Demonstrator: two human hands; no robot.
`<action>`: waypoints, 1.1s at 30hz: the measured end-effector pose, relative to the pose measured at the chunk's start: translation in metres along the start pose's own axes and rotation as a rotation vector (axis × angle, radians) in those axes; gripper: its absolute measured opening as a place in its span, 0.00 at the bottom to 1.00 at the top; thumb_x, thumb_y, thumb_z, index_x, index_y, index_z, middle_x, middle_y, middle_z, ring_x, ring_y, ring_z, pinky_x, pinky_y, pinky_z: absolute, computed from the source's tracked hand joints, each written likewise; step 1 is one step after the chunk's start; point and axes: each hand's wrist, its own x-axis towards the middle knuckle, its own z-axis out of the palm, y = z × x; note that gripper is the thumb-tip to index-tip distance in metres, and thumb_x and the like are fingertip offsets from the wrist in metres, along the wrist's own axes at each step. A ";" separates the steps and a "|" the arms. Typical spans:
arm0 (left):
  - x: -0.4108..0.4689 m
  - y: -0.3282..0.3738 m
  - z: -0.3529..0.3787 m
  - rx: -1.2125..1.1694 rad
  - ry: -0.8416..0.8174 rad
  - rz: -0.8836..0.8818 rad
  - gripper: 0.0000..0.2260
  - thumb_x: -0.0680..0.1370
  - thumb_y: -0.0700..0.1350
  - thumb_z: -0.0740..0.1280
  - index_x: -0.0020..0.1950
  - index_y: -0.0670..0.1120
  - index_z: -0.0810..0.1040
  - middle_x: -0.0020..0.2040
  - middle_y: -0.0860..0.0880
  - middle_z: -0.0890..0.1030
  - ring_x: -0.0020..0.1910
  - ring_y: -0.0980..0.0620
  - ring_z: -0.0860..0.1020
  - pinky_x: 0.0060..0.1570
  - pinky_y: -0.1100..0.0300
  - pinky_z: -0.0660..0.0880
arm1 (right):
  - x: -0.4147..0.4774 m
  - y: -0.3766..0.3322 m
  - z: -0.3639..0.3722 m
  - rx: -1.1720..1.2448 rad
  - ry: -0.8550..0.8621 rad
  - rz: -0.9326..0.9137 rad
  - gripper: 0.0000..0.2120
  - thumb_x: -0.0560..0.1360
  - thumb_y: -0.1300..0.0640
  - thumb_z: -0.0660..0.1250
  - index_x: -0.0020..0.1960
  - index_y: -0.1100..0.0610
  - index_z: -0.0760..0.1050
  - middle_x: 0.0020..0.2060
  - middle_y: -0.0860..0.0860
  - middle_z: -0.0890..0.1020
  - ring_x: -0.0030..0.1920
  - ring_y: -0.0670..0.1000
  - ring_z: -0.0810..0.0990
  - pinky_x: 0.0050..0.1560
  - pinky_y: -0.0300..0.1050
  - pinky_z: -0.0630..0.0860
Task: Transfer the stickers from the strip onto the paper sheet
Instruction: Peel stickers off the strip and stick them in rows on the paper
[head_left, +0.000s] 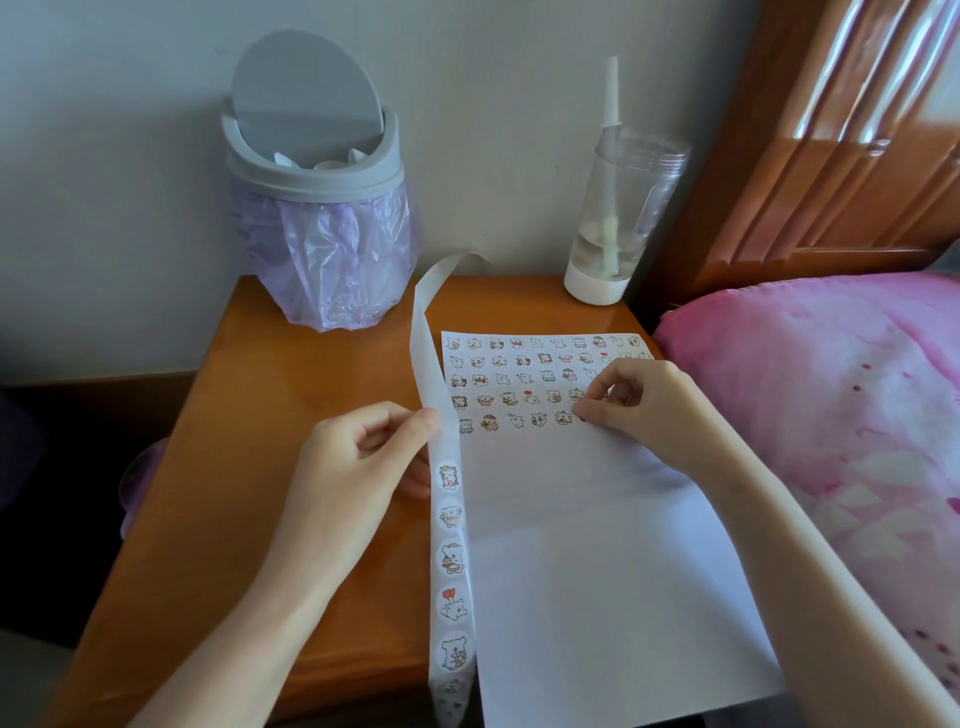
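Note:
A white paper sheet (587, 561) lies on the wooden table, its far part covered with several rows of small cartoon stickers (519, 379). My left hand (358, 467) pinches the long white sticker strip (451, 551) at its left edge; the strip runs from the front edge up toward the bin, with round stickers on its near part and bare backing beyond. My right hand (639, 405) rests on the sheet at the right end of the lowest sticker row, its fingertips curled down on a sticker that is mostly hidden under them.
A grey swing-lid bin (317, 171) with a purple bag stands at the table's back left. A clear bottle (613, 223) with a straw stands at the back right. A pink pillow (831, 395) and a wooden headboard (831, 130) border the right side.

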 end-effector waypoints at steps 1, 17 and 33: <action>0.000 0.000 0.000 -0.005 0.003 -0.001 0.09 0.77 0.45 0.66 0.38 0.48 0.82 0.35 0.51 0.84 0.35 0.51 0.82 0.31 0.69 0.78 | 0.000 0.000 0.001 0.002 0.004 -0.006 0.07 0.67 0.53 0.76 0.38 0.54 0.79 0.29 0.46 0.75 0.26 0.41 0.69 0.27 0.30 0.66; 0.000 0.000 0.000 -0.010 0.014 0.009 0.10 0.78 0.45 0.66 0.37 0.48 0.82 0.35 0.51 0.84 0.35 0.51 0.81 0.32 0.68 0.76 | 0.003 0.006 0.001 -0.020 -0.047 -0.048 0.14 0.69 0.51 0.74 0.50 0.51 0.74 0.33 0.49 0.74 0.33 0.46 0.71 0.36 0.39 0.68; 0.000 0.002 -0.001 -0.042 0.112 0.086 0.09 0.78 0.48 0.65 0.42 0.47 0.81 0.37 0.55 0.84 0.36 0.54 0.82 0.33 0.67 0.76 | -0.022 -0.041 0.010 0.354 -0.056 -0.174 0.03 0.76 0.57 0.67 0.45 0.51 0.79 0.32 0.48 0.81 0.30 0.41 0.76 0.31 0.35 0.71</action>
